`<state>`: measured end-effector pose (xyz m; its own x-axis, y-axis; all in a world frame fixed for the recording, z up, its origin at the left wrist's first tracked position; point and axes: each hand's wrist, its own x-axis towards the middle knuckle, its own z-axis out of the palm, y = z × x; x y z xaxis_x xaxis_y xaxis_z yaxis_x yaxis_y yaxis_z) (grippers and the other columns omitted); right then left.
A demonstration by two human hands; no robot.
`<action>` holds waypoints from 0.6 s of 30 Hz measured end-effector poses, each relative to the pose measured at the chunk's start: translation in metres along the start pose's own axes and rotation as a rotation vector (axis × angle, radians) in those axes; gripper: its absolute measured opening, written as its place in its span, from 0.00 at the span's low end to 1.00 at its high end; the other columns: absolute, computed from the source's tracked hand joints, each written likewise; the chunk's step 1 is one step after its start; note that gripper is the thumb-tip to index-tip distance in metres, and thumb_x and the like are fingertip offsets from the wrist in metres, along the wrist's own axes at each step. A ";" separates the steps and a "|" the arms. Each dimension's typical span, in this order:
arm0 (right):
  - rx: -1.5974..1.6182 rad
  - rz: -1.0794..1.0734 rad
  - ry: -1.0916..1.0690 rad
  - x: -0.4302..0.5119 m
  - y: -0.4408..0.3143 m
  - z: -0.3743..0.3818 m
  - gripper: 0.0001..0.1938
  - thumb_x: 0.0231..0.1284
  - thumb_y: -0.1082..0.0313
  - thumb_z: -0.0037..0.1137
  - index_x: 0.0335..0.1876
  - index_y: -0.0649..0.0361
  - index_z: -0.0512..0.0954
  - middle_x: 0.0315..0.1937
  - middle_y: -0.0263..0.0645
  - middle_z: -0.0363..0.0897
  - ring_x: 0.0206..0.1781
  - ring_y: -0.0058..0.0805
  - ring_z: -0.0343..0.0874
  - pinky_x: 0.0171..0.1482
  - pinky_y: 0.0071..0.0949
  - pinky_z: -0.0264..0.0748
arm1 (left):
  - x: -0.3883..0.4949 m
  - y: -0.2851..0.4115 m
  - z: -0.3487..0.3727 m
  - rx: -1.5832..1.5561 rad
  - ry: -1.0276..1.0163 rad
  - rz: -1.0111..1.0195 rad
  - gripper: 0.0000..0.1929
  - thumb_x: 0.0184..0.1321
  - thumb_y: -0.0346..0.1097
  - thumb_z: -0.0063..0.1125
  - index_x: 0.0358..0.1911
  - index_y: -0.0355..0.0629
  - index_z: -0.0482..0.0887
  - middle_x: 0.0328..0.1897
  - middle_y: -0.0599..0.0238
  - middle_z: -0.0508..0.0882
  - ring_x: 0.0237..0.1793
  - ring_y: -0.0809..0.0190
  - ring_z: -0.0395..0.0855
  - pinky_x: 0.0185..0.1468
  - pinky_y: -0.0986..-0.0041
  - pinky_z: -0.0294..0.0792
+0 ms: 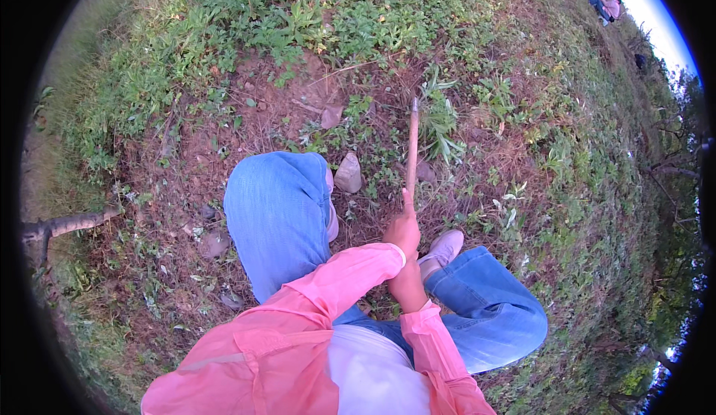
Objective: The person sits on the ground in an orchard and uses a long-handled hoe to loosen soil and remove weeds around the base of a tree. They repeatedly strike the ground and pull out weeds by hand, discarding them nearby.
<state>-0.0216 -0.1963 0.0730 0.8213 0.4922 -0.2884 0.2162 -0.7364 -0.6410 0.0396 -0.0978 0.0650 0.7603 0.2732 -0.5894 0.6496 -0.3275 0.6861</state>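
Note:
My left hand [403,233] grips a long wooden tool handle [413,149], its thumb laid along the wood. Closer to my body, my right hand [407,285] is closed around the rear part of the same handle, partly covered by the left wrist. At its far end the handle runs into a metal socket [415,105], beside a tuft of long-leaved weeds [441,127]. Whatever tool head lies beyond the socket is hidden in dry grass and plants, so its kind cannot be told.
A pale stone [348,173] lies between my left knee and the handle. More stones [214,244] sit to the left, near a bare branch [78,223]. Reddish soil [279,93] shows ahead, with dense weeds [358,12] behind it. Another person [607,8] is far off, upper right.

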 end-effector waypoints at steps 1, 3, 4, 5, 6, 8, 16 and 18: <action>-0.006 -0.036 0.034 -0.010 0.003 -0.001 0.19 0.55 0.65 0.55 0.50 0.66 0.71 0.41 0.62 0.74 0.42 0.61 0.76 0.43 0.49 0.73 | -0.008 -0.002 0.007 0.005 -0.008 0.032 0.37 0.62 0.29 0.35 0.70 0.40 0.28 0.42 0.36 0.80 0.41 0.39 0.81 0.46 0.52 0.71; -0.010 -0.112 0.085 -0.034 0.008 0.003 0.19 0.56 0.65 0.55 0.44 0.76 0.68 0.32 0.63 0.75 0.36 0.63 0.78 0.37 0.51 0.73 | -0.027 -0.015 0.022 0.016 -0.017 0.077 0.37 0.63 0.30 0.36 0.69 0.37 0.28 0.41 0.35 0.79 0.41 0.39 0.81 0.46 0.53 0.71; 0.106 0.009 0.101 -0.047 0.008 0.004 0.17 0.60 0.65 0.51 0.40 0.76 0.65 0.28 0.64 0.75 0.35 0.65 0.77 0.37 0.53 0.72 | -0.038 -0.019 0.029 0.032 -0.048 0.078 0.37 0.64 0.30 0.36 0.69 0.36 0.28 0.40 0.35 0.80 0.40 0.39 0.81 0.45 0.53 0.71; 0.099 0.086 0.095 -0.061 0.007 0.002 0.17 0.61 0.65 0.50 0.40 0.75 0.64 0.26 0.62 0.75 0.33 0.63 0.77 0.35 0.52 0.73 | -0.048 -0.022 0.036 0.048 -0.081 0.080 0.37 0.64 0.31 0.36 0.69 0.35 0.27 0.40 0.35 0.80 0.39 0.39 0.81 0.43 0.53 0.71; 0.095 0.157 0.086 -0.074 0.004 0.000 0.16 0.62 0.64 0.50 0.40 0.74 0.63 0.25 0.61 0.75 0.30 0.60 0.78 0.32 0.50 0.73 | -0.058 -0.025 0.039 0.067 -0.106 0.078 0.36 0.65 0.32 0.36 0.68 0.33 0.27 0.39 0.35 0.80 0.38 0.39 0.81 0.42 0.54 0.72; 0.174 0.335 0.000 -0.087 -0.011 -0.020 0.16 0.64 0.64 0.49 0.40 0.72 0.62 0.22 0.56 0.74 0.25 0.52 0.78 0.26 0.45 0.73 | -0.070 -0.024 0.040 0.057 -0.191 0.115 0.37 0.65 0.32 0.38 0.70 0.38 0.29 0.40 0.37 0.80 0.38 0.39 0.81 0.42 0.53 0.72; 0.872 0.835 -0.194 -0.136 -0.041 -0.099 0.11 0.63 0.69 0.52 0.40 0.60 0.60 0.16 0.31 0.62 0.12 0.18 0.62 0.12 0.23 0.61 | -0.119 -0.001 0.023 0.103 -0.244 0.510 0.30 0.65 0.38 0.43 0.69 0.40 0.52 0.23 0.50 0.81 0.22 0.43 0.80 0.28 0.55 0.71; 0.987 0.893 -0.235 -0.148 -0.045 -0.116 0.12 0.63 0.70 0.52 0.40 0.59 0.60 0.16 0.30 0.61 0.12 0.17 0.60 0.12 0.22 0.59 | -0.132 -0.004 0.026 0.093 -0.263 0.575 0.30 0.65 0.38 0.44 0.69 0.39 0.54 0.23 0.50 0.81 0.22 0.44 0.80 0.28 0.55 0.71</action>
<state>-0.0920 -0.2897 0.2272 0.3505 0.1646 -0.9220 -0.8879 -0.2549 -0.3831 -0.0634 -0.1559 0.1297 0.9528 -0.1971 -0.2309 0.1259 -0.4357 0.8912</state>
